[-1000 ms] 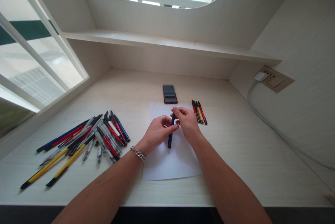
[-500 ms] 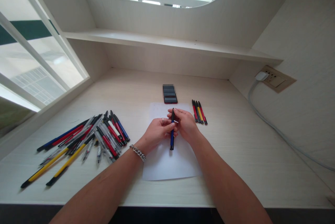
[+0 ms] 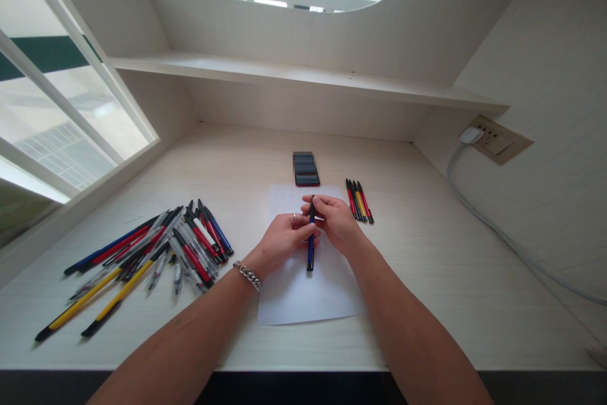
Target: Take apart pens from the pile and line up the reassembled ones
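Observation:
Between my two hands is a blue pen (image 3: 310, 254) with black ends, pointing away from me above a white sheet of paper (image 3: 303, 304). My left hand (image 3: 288, 232) pinches its middle, the thumb lying across the barrel. Higher up, near the black tip, my right hand (image 3: 336, 215) closes its thumb and fingers on the same pen. To the right of the right hand, several red, black and yellow pens (image 3: 359, 201) lie side by side. A loose pile of pens (image 3: 190, 250) in mixed colours, some clear, spreads left of the left hand.
A dark phone-like object (image 3: 306, 169), partly pixelated, lies beyond the paper. A shelf (image 3: 303, 76) runs across the back of the desk. On the right wall, a white plug (image 3: 472, 135) with a grey cable (image 3: 493, 225) sits in a socket.
Both hands keep the same hold on the blue pen. The whole view has shifted very slightly; nothing on the desk has visibly moved.

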Motion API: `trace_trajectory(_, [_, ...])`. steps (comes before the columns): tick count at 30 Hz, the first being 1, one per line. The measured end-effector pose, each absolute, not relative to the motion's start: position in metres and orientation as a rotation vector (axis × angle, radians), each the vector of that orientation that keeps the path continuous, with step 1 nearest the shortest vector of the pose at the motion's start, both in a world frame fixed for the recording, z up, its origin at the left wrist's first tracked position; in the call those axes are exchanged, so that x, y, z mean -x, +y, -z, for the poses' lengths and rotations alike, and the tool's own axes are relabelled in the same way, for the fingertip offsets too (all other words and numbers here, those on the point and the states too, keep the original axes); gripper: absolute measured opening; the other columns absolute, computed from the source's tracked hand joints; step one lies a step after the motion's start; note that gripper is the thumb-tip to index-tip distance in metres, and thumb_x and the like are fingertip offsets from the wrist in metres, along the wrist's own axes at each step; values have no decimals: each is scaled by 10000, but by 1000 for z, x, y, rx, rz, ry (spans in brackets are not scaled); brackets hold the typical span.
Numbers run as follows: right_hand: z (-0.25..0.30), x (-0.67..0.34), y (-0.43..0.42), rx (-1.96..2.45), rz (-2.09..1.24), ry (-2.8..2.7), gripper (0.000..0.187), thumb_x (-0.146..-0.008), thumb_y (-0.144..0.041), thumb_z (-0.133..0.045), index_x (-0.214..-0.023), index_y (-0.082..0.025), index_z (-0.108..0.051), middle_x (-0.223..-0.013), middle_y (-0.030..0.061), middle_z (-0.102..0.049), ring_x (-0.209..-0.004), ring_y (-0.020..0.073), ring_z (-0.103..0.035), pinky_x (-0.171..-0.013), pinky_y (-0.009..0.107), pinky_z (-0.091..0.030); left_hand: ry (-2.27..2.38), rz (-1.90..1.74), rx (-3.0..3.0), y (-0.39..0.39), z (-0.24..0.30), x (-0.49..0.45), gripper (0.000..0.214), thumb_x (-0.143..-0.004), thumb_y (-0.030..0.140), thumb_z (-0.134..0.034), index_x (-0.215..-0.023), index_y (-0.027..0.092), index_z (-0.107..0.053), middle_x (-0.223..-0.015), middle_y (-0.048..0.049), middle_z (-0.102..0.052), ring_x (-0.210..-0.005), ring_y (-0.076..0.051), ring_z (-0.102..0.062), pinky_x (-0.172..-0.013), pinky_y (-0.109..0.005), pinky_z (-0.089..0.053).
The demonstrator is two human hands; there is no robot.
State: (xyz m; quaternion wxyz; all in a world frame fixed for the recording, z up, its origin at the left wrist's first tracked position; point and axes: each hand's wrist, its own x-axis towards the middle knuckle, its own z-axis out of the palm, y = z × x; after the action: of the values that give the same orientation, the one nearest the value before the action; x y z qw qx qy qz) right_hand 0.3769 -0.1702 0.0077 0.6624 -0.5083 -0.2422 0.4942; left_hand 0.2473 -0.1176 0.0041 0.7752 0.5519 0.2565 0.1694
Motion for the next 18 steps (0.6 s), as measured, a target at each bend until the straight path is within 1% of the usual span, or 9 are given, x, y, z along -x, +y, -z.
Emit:
trace_trajectory(3, [-5, -377, -169, 1192, -1068, -548, 359, -708, -479, -718, -892, -172, -684, -824, 51, -670, -697, 156, -616, -558, 266, -462, 576, -370, -1218, -118, -5, -248, 252, -691, 324, -758, -776, 109, -658, -779, -67, -645, -704, -148, -613, -664, -280, -492])
trace_trajectory(7, [-2, -377, -167, 1214, -952, -597, 343, -624, -419, -802, -822, -178, -659, -735, 7, -644, -671, 133, -586, -576, 249, -452, 599, -374, -1209, -118, -6, -248, 260, -673, 303, -772, -819, 115, -669, -804, -61, -650, -695, -140, -615, -656, -277, -498])
trace_trajectory(10, [-4, -376, -168, 1203, -984, -598, 325, -626, -408, -798, -785, -167, -650, -720, 19, -653, -653, 142, -592, -560, 256, -453, 578, -377, -1231, -118, -4, -247, 240, -693, 310, -756, -801, 114, -669, -788, -71, -657, -685, -142, -617, -639, -271, -493])
trace_trajectory(15, [-6, -377, -170, 1158, -1117, -551, 345, -684, -424, -743, -903, -164, -679, -835, 65, -690, -684, 164, -627, -547, 266, -465, 564, -374, -1250, -117, -1, -247, 235, -722, 323, -734, -779, 106, -662, -779, -86, -665, -681, -147, -624, -628, -269, -494])
trace_trajectory(18, [-3, -377, -168, 1193, -1069, -551, 357, -697, -445, -733, -916, -168, -681, -850, 62, -687, -704, 155, -622, -584, 272, -480, 576, -380, -1243, -117, -2, -248, 244, -710, 319, -748, -799, 112, -657, -794, -76, -661, -698, -146, -627, -641, -268, -501])
